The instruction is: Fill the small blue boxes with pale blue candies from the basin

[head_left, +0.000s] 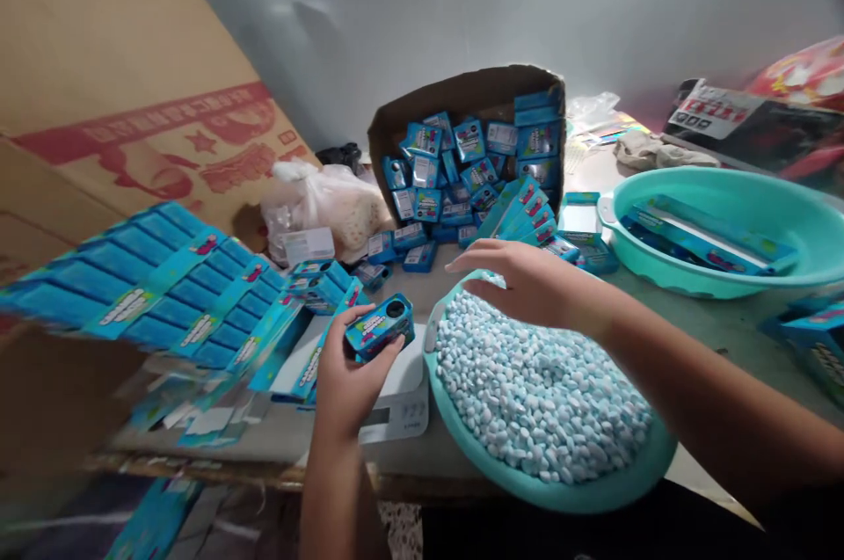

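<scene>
My left hand (349, 371) is wrapped round a small blue candy box (377, 327), held above a white scale (402, 410). Over the upper part of a teal basin (454, 432) hovers my right hand (518, 283), fingers stretched out to the left and nothing seen in them. Light blue and white candies (547, 384) fill that basin. Left of the scale lie larger printed blue boxes (307, 362), and small blue boxes stand behind them.
A tipped carton (375, 138) spills small blue boxes at the back centre. Stacked flat blue boxes (151, 279) and a big cardboard box (230, 59) fill the left. Another teal basin (712, 274) holds an open blue box at right. A plastic bag (330, 204) sits mid-left.
</scene>
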A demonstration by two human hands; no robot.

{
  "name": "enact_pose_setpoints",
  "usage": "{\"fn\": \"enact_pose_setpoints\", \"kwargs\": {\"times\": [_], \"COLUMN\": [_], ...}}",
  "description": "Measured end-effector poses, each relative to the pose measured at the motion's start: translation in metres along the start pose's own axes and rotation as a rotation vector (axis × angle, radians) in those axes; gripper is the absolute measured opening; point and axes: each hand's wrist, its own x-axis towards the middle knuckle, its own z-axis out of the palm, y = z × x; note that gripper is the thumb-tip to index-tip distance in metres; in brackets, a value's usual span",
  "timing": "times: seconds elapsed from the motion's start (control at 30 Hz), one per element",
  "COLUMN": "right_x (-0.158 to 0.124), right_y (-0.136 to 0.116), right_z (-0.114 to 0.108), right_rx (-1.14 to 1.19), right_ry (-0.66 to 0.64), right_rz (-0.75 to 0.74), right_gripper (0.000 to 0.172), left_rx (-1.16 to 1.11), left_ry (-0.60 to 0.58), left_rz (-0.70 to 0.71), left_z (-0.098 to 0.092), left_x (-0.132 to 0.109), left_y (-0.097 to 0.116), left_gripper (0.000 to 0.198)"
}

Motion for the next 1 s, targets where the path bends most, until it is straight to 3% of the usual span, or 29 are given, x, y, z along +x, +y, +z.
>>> {"fn": "enact_pose_setpoints", "kwargs": {"times": [0.1, 0.2, 0.27, 0.37, 0.47, 0.57, 0.7, 0.8, 0.87, 0.93, 1.0], "right_x": [0.003, 0.002, 0.000, -0.006, -0.012, -0.015, -0.016, -0.015, -0.015, -0.014, -0.012], "right_y": [-0.025, -0.038, -0.031, -0.004, 0.020, 0.023, 0.013, 0.010, 0.011, 0.012, 0.014], "right_z": [0.028, 0.047, 0.049, 0.042, 0.037, 0.039, 0.041, 0.040, 0.041, 0.041, 0.041], "right_rx": [-0.115, -0.244, -0.241, -0.205, -0.143, -0.169, -0.193, -0.216, -0.224, -0.217, -0.190], "right_ry": [0.003, -0.027, -0.053, -0.185, -0.458, -0.610, -0.591, -0.580, -0.574, -0.568, -0.569], "right_rz": [-0.251, -0.365, -0.294, -0.021, 0.166, 0.162, 0.124, 0.120, 0.123, 0.120, 0.119], "right_gripper": [0.045, 0.050, 0.052, 0.058, 0.089, 0.113, 0.114, 0.103, 0.096, 0.088, 0.079], "left_rx": [0.045, 0.051, 0.029, 0.042, 0.019, -0.104, -0.179, -0.100, -0.080, -0.062, 0.029], "left_ry": [-0.055, -0.053, -0.015, 0.035, -0.002, -0.062, -0.117, -0.082, 0.027, 0.131, 0.108], "left_rz": [0.049, 0.050, -0.002, -0.076, -0.179, -0.315, -0.376, -0.371, -0.251, -0.062, 0.072], "left_z": [-0.005, -0.005, -0.006, -0.008, -0.007, 0.001, 0.006, -0.006, -0.019, -0.029, -0.029], "left_x": [-0.003, -0.005, -0.004, 0.000, 0.004, 0.005, -0.001, -0.010, -0.012, -0.002, 0.026], "left_y": [0.003, 0.009, 0.005, -0.016, -0.047, -0.072, -0.083, -0.073, -0.056, -0.031, -0.002], "left_gripper": [0.053, 0.052, 0.055, 0.058, 0.064, 0.071, 0.073, 0.086, 0.086, 0.070, 0.050]}}
